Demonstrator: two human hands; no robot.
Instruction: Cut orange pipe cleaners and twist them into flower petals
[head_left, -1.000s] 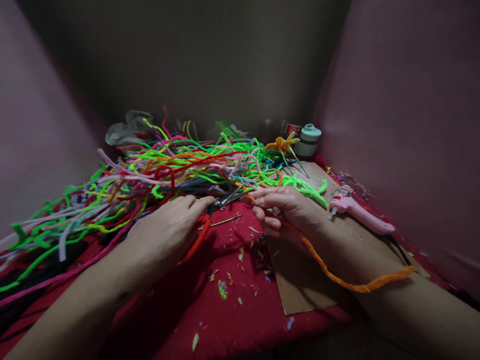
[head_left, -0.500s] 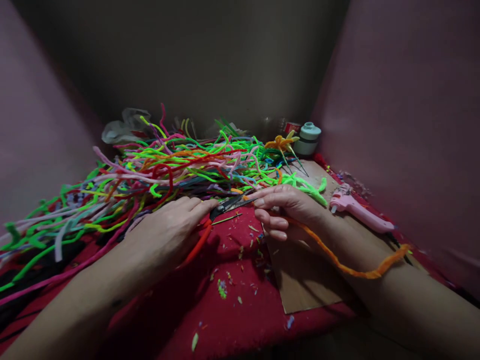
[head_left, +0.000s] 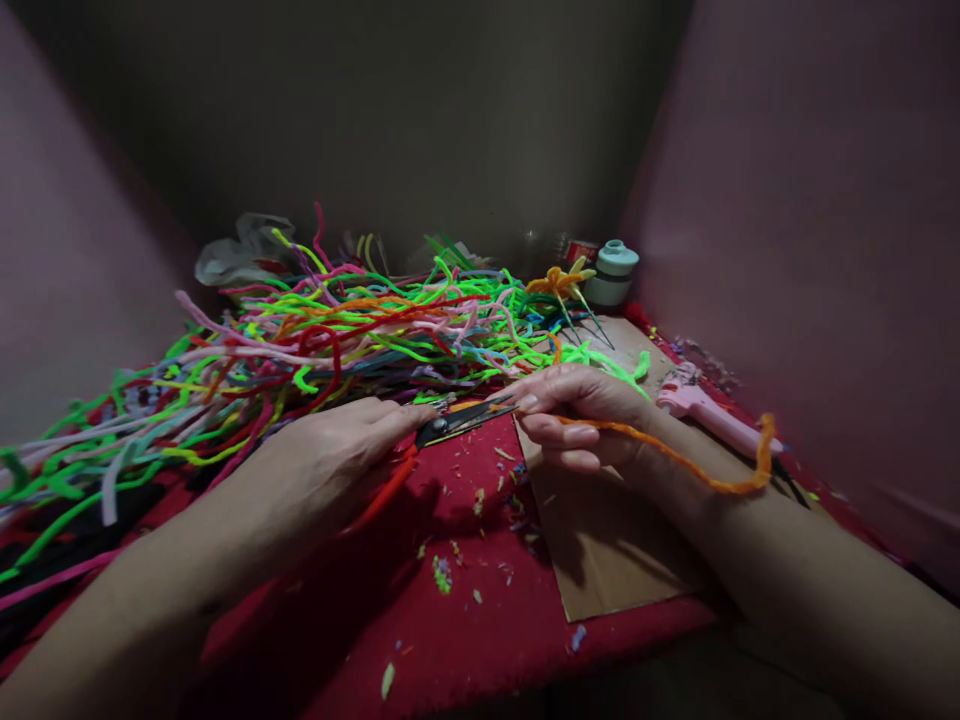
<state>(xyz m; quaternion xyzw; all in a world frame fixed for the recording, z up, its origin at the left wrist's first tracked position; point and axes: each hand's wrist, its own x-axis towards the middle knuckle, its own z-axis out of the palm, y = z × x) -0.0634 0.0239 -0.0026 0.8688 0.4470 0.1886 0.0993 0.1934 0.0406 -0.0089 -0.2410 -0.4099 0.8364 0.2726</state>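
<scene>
By the thumb and forefinger of the right hand (head_left: 581, 405), pinched closed, an orange pipe cleaner (head_left: 675, 457) is gripped near one end; the other fingers are loosely curled. By the left hand (head_left: 330, 445), wrapped round the red handles, the scissors (head_left: 435, 430) are held just left of the cardboard (head_left: 615, 560), their blades at the pinched end; whether the pile is cut through cannot be told. The pipe cleaner's long tail is trailed over the cardboard, bent up at its tip.

It is judged very light, soft and fuzzy outside, probably wired inside, so that bends are kept and little can be broken; loose fuzz may be shed. It is best taken close behind the blades, fingertips kept clear.

Farther out, a pink glue gun (head_left: 709, 415) is laid at the cardboard's right side, and a multicoloured heap of pipe cleaners (head_left: 390, 330) is spread to its left and beyond.
</scene>
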